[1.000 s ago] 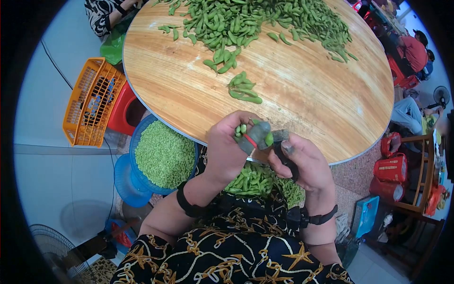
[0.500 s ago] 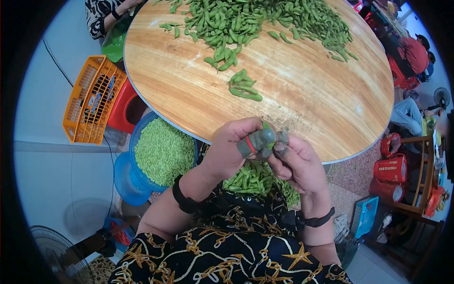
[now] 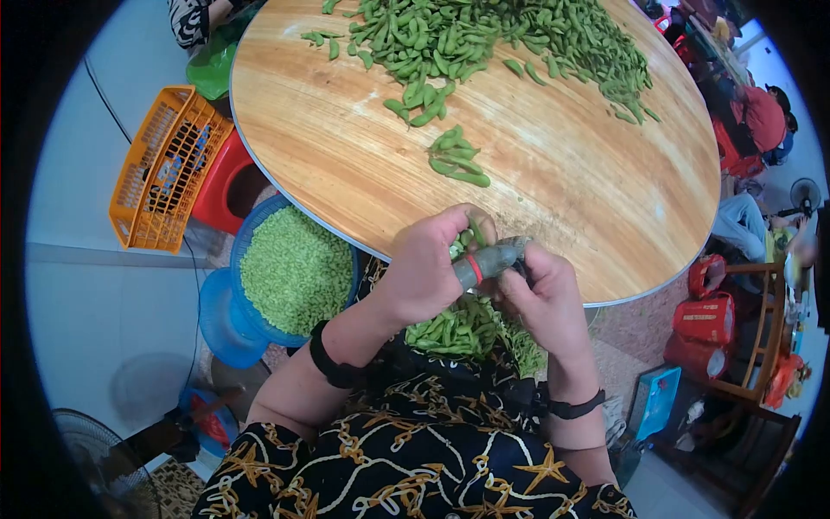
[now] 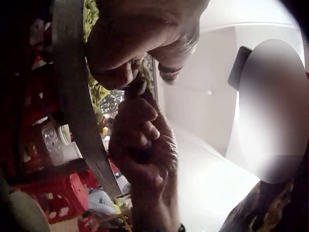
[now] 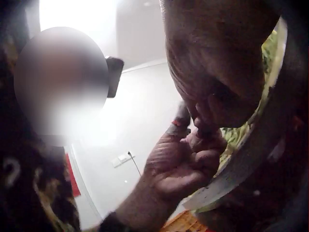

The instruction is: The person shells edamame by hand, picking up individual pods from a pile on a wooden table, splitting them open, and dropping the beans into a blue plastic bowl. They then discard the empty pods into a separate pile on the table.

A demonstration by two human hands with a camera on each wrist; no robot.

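Holds a green pod point(image 3: 476, 232) in the left hand point(image 3: 424, 270) over the near edge of the surface point(image 3: 337, 164), with fingers curled round it. Bends fingers of the right hand point(image 3: 546, 298) close against the left; cannot tell whether gripping anything. Has heaped pods point(image 3: 441, 39) on the surface's far side, a small bunch point(image 3: 456, 157) nearer, beans point(image 3: 296, 268) in a blue basin point(image 3: 268, 330) beside its left edge.

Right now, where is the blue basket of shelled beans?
In the head view, the blue basket sits on the left, by the lower-left edge of the wooden table, between the red stool and the left forearm.
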